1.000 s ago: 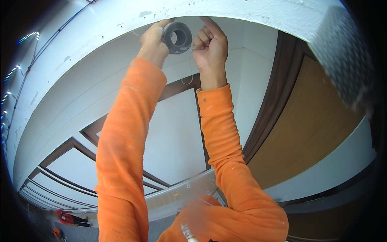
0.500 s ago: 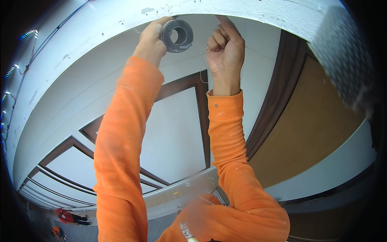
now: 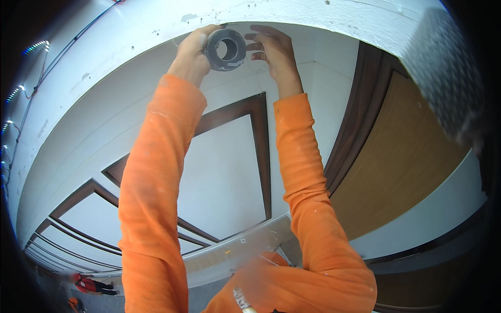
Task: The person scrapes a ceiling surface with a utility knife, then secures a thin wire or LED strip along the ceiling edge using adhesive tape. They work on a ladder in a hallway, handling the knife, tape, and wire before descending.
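Left fingers [image 3: 210, 29] on probable tape roll [image 3: 231, 48]

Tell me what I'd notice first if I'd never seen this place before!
Probably the two bright orange sleeves, stretching up the middle of the picture. At the top, the left hand holds a dark grey ring-shaped roll, with the right hand just to the right of it. Then you might spot the glowing lights along the upper left edge.
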A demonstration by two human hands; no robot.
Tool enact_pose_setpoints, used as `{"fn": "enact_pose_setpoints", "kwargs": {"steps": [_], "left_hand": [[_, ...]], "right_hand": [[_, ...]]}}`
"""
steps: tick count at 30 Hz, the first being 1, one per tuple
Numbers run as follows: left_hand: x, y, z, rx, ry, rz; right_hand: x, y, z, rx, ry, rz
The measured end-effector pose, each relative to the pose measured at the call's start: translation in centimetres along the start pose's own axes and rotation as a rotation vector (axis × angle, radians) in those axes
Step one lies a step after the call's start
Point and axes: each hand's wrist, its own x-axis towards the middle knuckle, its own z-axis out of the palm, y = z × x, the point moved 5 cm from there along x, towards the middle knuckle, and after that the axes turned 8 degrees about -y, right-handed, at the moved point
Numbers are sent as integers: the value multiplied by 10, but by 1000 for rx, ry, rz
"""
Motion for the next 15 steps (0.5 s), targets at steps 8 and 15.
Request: {"fn": "enact_pose_setpoints", "kwargs": {"steps": [8, 15], "left_hand": [[-4, 3, 3, 95, -73, -19], [1, 0, -4, 48, -124, 25]], "right_hand": [[9, -28, 16, -519, -75, -143], [8, -34, 2, -683, -96, -314]]}}
